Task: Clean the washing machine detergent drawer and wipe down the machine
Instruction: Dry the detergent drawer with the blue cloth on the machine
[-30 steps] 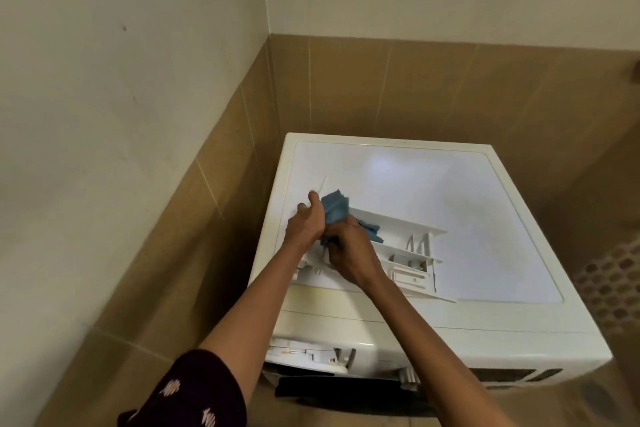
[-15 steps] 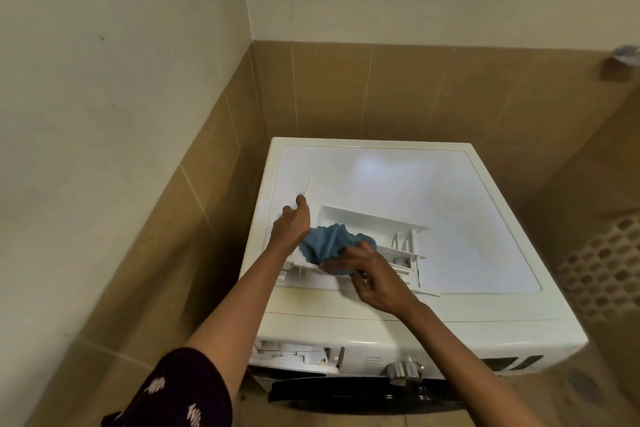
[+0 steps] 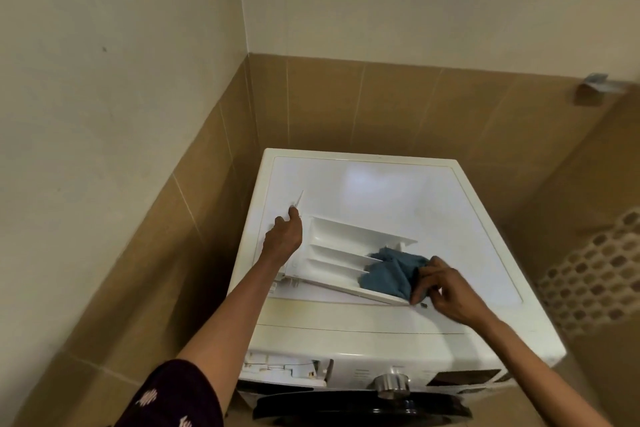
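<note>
Arms outstretched, left hand (thumb up) and right hand curled.

drawer on washer top, cloth at drawer's R end, dial on front below

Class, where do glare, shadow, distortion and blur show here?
Head view: soft glare on the washer top; wide-angle distortion tilts the walls; the washer shadows the left tiles; the left hand gripping the drawer and right hand pinching the cloth look slightly soft.

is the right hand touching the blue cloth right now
Touching. The head view shows the right hand pinching the blue cloth, its fingers curled into the fabric where it lies over the detergent drawer.
</note>
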